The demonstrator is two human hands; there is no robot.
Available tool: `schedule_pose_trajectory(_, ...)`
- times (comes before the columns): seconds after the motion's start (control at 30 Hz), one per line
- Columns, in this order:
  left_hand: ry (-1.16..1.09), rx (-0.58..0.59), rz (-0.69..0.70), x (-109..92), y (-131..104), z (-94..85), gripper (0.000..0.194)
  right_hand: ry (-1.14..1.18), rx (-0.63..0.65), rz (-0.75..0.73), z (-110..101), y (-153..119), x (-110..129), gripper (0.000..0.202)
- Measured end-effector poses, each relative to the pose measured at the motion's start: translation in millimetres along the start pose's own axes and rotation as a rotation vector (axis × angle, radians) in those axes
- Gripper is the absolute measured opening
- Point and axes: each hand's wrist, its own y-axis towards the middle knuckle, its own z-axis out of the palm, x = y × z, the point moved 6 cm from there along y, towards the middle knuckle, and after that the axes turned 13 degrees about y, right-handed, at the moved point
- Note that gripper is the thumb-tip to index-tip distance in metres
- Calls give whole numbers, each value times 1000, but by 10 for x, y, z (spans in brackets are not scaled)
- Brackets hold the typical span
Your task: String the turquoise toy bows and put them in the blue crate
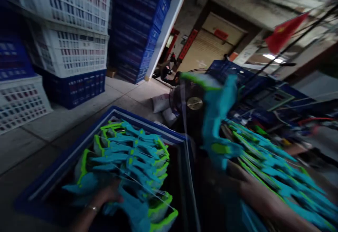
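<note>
Two hands [111, 196] among blue gloves [132, 154]

Motion blur smears the right hand [245, 186] and its raised glove [216, 119].

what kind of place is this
Likely a small factory or warehouse floor: stacked plastic crates, a blue bin of turquoise gloves, and a roll-up door behind.

A blue crate [66, 161] stands on the concrete floor [39, 133]. Stacked blue and white crates [68, 49] and sacks [161, 103] rest there too.
</note>
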Motion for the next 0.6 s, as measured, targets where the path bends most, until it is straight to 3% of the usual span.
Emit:
schedule_pose_trajectory(0.07, -15, 6, -29, 97, 41, 98, 75, -225, 98, -133, 556, 566, -58, 31)
schedule_pose_trajectory(0.17, -21, -30, -40, 72, 209, 162, 81, -687, 138, -278, 1368, 1495, -460, 47)
schedule_pose_trajectory(0.3, -74, 45, -39, 106, 371, 332, 100, -832, 188, -249, 2336, 2437, -1163, 45)
schedule_pose_trajectory(0.43, -92, 114, -31, 140, 448, 413, 104, -845, 198, -189, 3057, 2804, -1587, 45)
schedule_pose_trajectory(0.5, -73, 139, -60, 168, 468, 423, 103, -845, 187, -133, 3263, 2885, -1709, 40)
schedule_pose_trajectory(0.6, -43, 138, -72, 231, 488, 451, 101, -846, 188, -64, 3413, 2975, -1795, 39)
